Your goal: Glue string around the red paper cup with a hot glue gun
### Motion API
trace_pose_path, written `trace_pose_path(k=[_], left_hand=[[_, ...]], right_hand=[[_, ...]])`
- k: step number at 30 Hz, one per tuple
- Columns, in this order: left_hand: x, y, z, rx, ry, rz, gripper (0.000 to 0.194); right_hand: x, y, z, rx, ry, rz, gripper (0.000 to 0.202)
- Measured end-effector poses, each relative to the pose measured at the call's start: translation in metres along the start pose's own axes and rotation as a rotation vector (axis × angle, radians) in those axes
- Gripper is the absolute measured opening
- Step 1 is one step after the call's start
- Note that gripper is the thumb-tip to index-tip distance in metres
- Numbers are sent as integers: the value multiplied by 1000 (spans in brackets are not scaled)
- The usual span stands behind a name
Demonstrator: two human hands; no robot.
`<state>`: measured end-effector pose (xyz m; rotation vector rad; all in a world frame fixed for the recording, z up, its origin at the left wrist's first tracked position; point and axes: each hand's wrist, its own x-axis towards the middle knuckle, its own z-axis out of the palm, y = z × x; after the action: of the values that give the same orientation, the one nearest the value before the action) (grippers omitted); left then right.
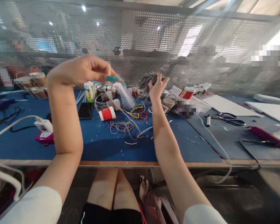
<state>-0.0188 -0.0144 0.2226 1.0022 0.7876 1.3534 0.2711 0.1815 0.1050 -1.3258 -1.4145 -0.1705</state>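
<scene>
Left hand [88, 70], mine: raised above the far left of the blue mat [102, 144], thumb and fingers pinching a teal strip [112, 78]. Clear plastic sleeve [126, 95]: just below the strip, slanting down toward the mat; I cannot tell whether the two are joined. Both I judge light, thin and limp; the plastic probably slippery and easily creased, best taken by an edge between thumb and finger. Right hand [156, 88], mine: reaching far, fingers spread at the right side of a grey cord bundle [146, 81]; whether they bear on it I cannot tell. Bundle: at the far edge of the mat, before the perforated metal screen [140, 34]; likely soft, light and apt to tangle, best gripped around its middle, or drawn by one loose end. Loose cord coil [121, 127]: nearer, between my forearms, likely pliant. Red-and-white paper cup [107, 114]: on its side, left of centre. Scissors with yellow-and-red handles [143, 114]: just left of my right forearm.
</scene>
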Motion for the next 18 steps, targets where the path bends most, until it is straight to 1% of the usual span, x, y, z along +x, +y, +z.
trace_pose_path(k=[1,2,3,4,6,7,8,9,10,11,12,13,14,15,16,17,18], left_hand=[[6,1,-12,233,-57,-144,49],[13,1,-20,441,-115,-227,48],[20,-1,-26,630,-169,-263,46],[27,-4,-29,788,-209,-269,45],[43,-13,-27,1014,-181,-143,40],[51,-20,-23,1111,-123,-54,35],[61,-28,-19,1161,-88,59,29],[70,-36,-14,1156,-43,114,29],[79,-45,-10,1135,2,155,35],[89,-53,-7,1081,72,243,40],[97,-60,-4,1084,106,317,41],[104,-67,-2,1171,86,352,36],[111,-73,0,1261,41,376,29],[116,-78,2,1313,-5,419,29],[120,-83,5,1324,-52,463,38],[123,-88,8,1278,-91,511,49],[125,-94,12,1182,-122,547,54]], right_hand=[[0,-3,-3,-30,44,-6,47],[1,-5,-6,-44,61,-31,48],[2,-8,-9,-52,71,-60,49],[2,-11,-12,-60,78,-90,50],[3,-19,-16,-82,77,-139,51],[4,-24,-18,-93,70,-163,51],[4,-29,-19,-98,60,-187,51],[4,-34,-19,-96,47,-213,51],[5,-38,-18,-87,33,-241,51],[5,-42,-16,-72,24,-271,51],[6,-45,-14,-55,20,-299,52],[7,-47,-12,-37,22,-327,52],[7,-48,-9,-23,27,-353,53],[7,-50,-6,-14,34,-376,53],[7,-51,-4,-9,39,-398,53],[6,-53,-3,-8,39,-418,53],[5,-55,-2,-12,35,-435,53]])
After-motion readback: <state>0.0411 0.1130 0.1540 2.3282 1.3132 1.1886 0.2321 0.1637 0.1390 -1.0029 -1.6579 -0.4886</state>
